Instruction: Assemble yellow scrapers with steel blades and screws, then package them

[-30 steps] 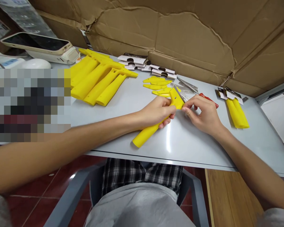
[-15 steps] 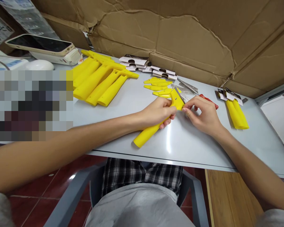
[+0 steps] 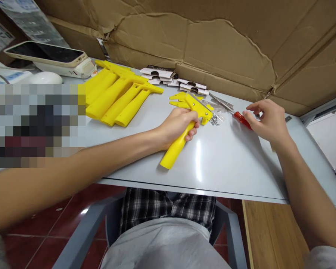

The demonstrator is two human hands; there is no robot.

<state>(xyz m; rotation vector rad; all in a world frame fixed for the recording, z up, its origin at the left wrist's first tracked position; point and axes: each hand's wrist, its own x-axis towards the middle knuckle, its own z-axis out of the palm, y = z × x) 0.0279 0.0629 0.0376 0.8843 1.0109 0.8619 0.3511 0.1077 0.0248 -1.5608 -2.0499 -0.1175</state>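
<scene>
My left hand is closed around the handle of a yellow plastic scraper. The scraper's wide head points away from me, with a thin metal blade along its edge and screws showing in its face. Over on the right, my right hand is open, fingers curved and apart. Its fingertips are at the red handle of a screwdriver lying on the table; whether they touch it I cannot tell. Small screws lie in a pile just beyond the scraper head. Behind it are loose yellow plates and flat metal blades.
Several yellow scraper handles lie in a row on the left of the table. Small white and black boxes are stacked at the back, against a cardboard wall. A phone rests at the far left.
My right hand has left the scraper head and moved right to the screwdriver. The scraper, still in my left hand, has turned, and its head now points up and left. The screw pile has come into view.
</scene>
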